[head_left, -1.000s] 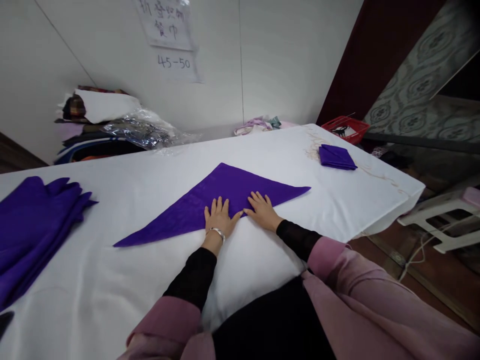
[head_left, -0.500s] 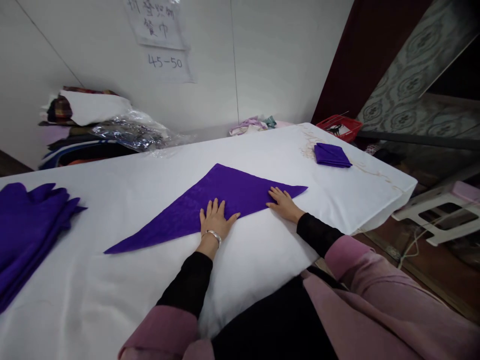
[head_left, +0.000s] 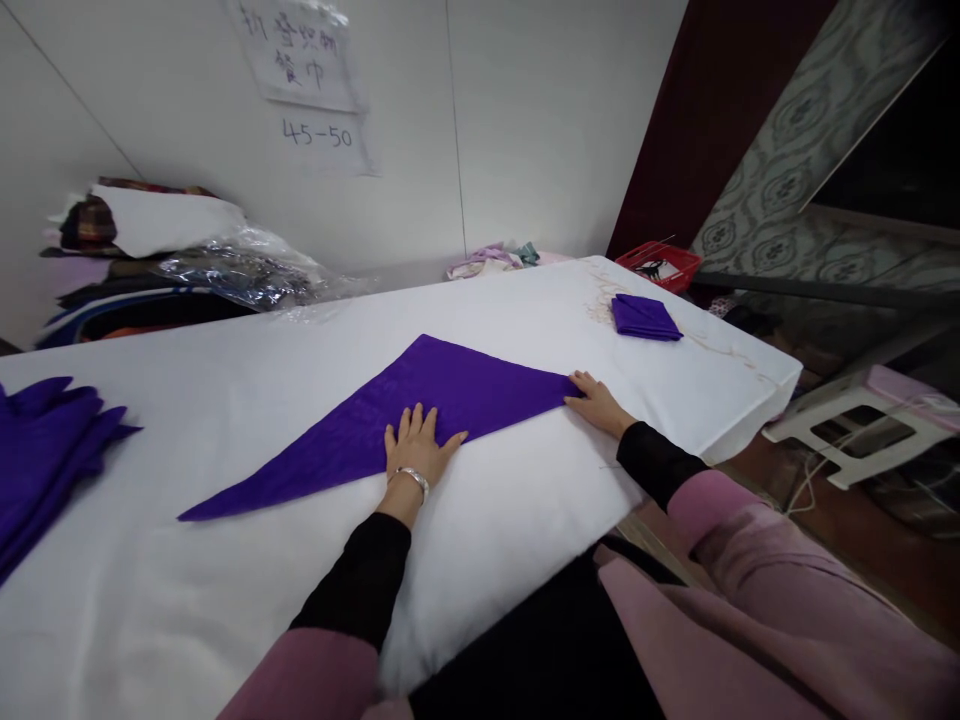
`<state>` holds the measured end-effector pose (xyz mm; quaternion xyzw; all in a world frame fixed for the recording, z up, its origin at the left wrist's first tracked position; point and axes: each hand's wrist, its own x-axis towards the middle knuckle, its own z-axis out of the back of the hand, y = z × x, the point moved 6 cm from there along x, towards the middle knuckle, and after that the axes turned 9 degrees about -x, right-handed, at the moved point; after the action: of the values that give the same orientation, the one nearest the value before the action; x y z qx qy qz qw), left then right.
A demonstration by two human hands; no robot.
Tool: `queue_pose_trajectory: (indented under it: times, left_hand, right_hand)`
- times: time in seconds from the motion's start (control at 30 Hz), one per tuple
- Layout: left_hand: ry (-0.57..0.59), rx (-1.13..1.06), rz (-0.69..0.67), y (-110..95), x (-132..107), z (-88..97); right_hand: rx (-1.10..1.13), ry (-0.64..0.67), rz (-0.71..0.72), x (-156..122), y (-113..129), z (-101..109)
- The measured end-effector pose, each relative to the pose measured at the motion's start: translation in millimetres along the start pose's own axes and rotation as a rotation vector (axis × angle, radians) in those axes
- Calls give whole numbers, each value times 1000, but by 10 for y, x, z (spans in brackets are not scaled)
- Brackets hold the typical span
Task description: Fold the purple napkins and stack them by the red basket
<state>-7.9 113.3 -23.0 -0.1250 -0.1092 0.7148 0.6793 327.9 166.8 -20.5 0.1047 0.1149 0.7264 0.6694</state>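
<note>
A purple cloth napkin (head_left: 450,380), folded into a wide triangle, lies flat with its long edge toward me. My left hand (head_left: 418,447), with a silver bracelet at the wrist, rests palm down on the near edge, fingers spread and thumb out to the right. At the napkin's right corner, my right hand (head_left: 598,402) lies with its fingers stretched out and the thumb apart, covering the tip. The left corner reaches out uncovered over the white tablecloth (head_left: 247,610).
Several purple napkins (head_left: 45,450) are piled at the left. A folded purple bundle (head_left: 646,318) sits at the right back. Beyond are stacked fabrics (head_left: 165,225) with clear plastic, a red basket (head_left: 664,268) and a white stool (head_left: 855,425). Paper signs (head_left: 319,130) hang on the wall.
My right hand has slid right along the napkin's near edge to its right corner, covering the tip. My left hand keeps its place on the cloth; the view has shifted slightly.
</note>
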Motion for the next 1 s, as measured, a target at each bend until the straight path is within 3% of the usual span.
queue_pose_trajectory:
  times: [0.07, 0.13, 0.3, 0.4, 0.57, 1.0]
  left_hand:
    - [1, 1, 0, -2, 0, 0]
    - [-8, 4, -5, -6, -1, 5]
    - [-21, 14, 4, -7, -7, 14]
    - [-34, 20, -3, -10, -14, 14]
    - [-40, 2, -6, -1, -23, -3]
    - [-33, -91, -16, 51, -47, 10]
  right_hand:
    - [20, -54, 48, -42, 197, 37]
    - [39, -82, 154, -104, 541, 17]
    - [64, 30, 419, -266, 1548, -281]
    - [59, 74, 461, -287, 1830, -442]
    - [95, 98, 407, -238, 1727, -529]
    - [172, 32, 264, -29, 821, -400]
